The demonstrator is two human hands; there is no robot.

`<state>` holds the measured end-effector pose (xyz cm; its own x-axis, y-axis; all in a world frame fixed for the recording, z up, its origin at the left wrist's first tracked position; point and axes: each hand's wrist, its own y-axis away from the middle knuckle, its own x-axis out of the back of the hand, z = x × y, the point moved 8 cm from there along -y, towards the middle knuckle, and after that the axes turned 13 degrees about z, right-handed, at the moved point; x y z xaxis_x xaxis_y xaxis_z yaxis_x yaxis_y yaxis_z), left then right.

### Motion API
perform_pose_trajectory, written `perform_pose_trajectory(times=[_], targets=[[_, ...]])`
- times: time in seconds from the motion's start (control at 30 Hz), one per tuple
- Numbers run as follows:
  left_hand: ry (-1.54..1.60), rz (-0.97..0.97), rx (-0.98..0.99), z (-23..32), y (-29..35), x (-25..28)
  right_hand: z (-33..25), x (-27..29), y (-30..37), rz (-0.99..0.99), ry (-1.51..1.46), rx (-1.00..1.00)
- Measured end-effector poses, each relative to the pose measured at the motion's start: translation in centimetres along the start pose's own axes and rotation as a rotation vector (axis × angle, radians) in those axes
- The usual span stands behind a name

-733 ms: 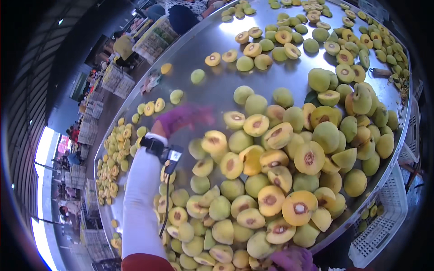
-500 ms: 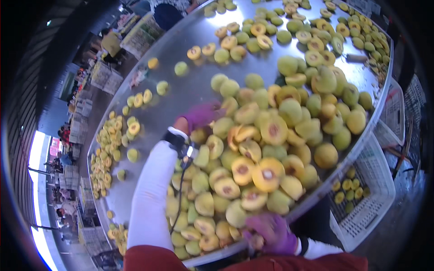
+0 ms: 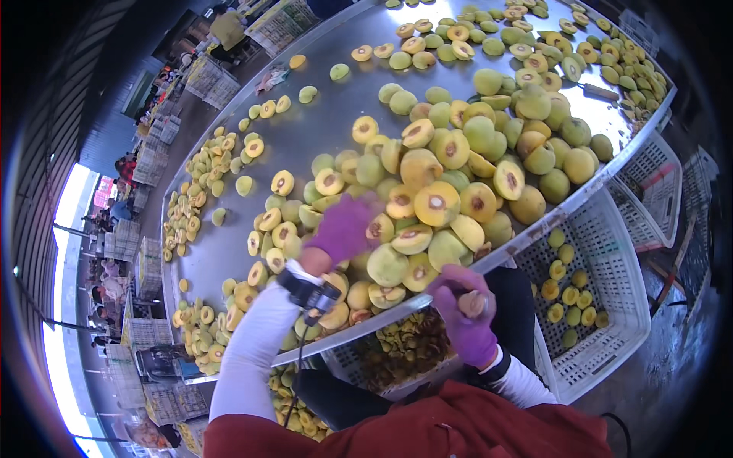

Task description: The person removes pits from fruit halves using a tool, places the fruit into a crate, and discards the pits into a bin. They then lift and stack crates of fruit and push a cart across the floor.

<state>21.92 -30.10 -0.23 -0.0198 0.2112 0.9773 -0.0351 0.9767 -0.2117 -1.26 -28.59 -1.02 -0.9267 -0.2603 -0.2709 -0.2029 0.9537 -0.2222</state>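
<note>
A big heap of yellow-green peaches (image 3: 450, 149), many cut in half with the pit or its hollow showing, lies on a metal table. My left hand (image 3: 343, 229), in a purple glove, is over the near part of this heap; its fingers are smeared by motion, so any peach in them cannot be made out. At the table's near edge my right hand (image 3: 466, 317), gloved in purple too, is closed round a wooden handle (image 3: 473, 304). Only the rounded end of that handle shows; the rest of the tool is hidden by the hand.
The metal table (image 3: 282, 76) has a raised rim. Another wooden-handled tool (image 3: 599, 92) lies at the far right. Halves are grouped along the left side. A white crate (image 3: 611, 305) with some peaches stands right; a crate of scraps (image 3: 405, 347) sits below the near edge.
The view has tilted, bringing the near edge and crates below it further into sight. My left hand has come nearer across the heap. My right hand has turned, showing the handle's end.
</note>
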Motion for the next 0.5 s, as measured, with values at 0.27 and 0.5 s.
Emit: perform_pose_trajectory(times=[0.27, 0.5], targets=[[0.333, 0.357, 0.437, -0.9, 6.3, 4.4, 1.8, 2.9, 6.9, -0.253, 0.289, -0.304], [0.906, 0.205, 0.497, 13.7, 17.7, 7.3, -0.6, -2.2, 9.0, -0.709, 0.166, -0.370]])
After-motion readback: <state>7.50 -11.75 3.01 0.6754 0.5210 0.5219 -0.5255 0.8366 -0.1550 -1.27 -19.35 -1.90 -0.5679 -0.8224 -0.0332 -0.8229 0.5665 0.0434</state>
